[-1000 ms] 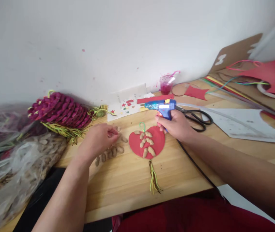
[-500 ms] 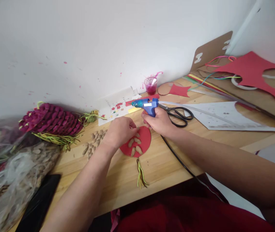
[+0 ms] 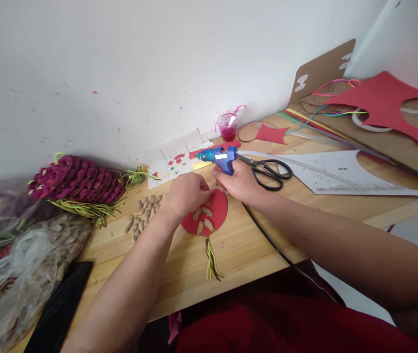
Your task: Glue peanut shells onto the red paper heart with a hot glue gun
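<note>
The right hand (image 3: 241, 182) had its fingers clamped round the grip of a blue glue gun (image 3: 220, 157), nozzle pointing left, just above the red paper shape (image 3: 217, 210) lying on the tabletop (image 3: 242, 252). The left hand (image 3: 186, 194) rested on that shape's upper edge, fingers bunched together; whatever they pinched was hidden. Peanuts (image 3: 203, 219) sat on the shape, with loose peanuts (image 3: 143, 219) just left.

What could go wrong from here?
1. The left hand rests on the red cutout, close to the glue gun in the right hand: burn risk if the glue is hot.
2. The cord trails off the table edge by the right forearm: a snag may jerk the gun.
</note>
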The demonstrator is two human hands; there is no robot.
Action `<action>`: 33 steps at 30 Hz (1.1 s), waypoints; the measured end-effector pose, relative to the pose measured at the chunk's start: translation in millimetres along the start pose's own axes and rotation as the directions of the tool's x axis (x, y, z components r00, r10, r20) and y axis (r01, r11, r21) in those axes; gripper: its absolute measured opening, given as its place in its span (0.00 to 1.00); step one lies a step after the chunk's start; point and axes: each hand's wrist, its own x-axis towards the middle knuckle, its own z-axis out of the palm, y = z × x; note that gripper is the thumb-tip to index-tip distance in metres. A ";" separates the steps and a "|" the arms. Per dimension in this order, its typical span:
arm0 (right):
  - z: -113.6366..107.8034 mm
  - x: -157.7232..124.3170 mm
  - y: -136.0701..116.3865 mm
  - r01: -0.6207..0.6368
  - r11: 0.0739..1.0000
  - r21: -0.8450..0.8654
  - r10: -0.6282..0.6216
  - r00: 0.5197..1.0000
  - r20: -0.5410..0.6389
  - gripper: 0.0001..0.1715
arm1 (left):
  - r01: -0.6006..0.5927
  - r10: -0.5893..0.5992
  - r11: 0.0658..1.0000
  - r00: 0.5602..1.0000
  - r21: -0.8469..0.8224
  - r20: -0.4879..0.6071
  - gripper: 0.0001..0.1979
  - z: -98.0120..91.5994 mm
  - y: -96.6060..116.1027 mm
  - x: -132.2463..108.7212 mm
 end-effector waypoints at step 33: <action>-2.7 -2.6 -3.9 0.014 1.000 -0.017 -0.014 0.999 0.032 0.07 | -0.031 0.030 0.999 0.998 -0.012 -0.064 0.14 8.0 -8.1 -8.5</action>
